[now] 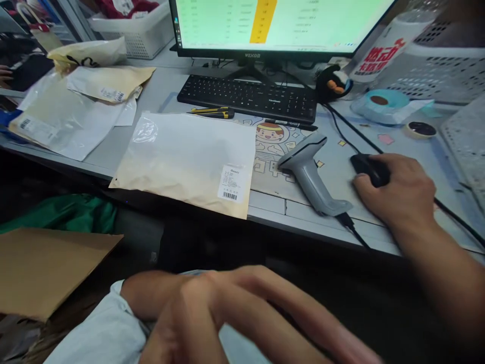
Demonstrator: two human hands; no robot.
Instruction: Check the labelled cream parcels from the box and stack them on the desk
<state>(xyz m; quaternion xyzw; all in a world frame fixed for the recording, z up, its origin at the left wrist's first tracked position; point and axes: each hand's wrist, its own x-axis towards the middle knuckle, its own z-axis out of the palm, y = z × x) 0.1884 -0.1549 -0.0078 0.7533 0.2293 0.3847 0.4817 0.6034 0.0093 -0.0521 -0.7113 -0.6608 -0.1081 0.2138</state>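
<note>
Blk mouse [371,169] w/ cord [343,130] lies flat on printed mat [337,177], ptly hidden.

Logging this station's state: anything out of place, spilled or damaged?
Only one small thing: the white mailer seems to overhang the desk slightly along the front, so it looks easy to knock off. I see no spill or clear damage.

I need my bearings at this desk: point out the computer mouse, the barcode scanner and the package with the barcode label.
Computer mouse [366,169]: head view, on its black top.
Barcode scanner [312,184]: head view, on its grey handle.
Package [185,156]: head view, on its broad upper face.
</note>
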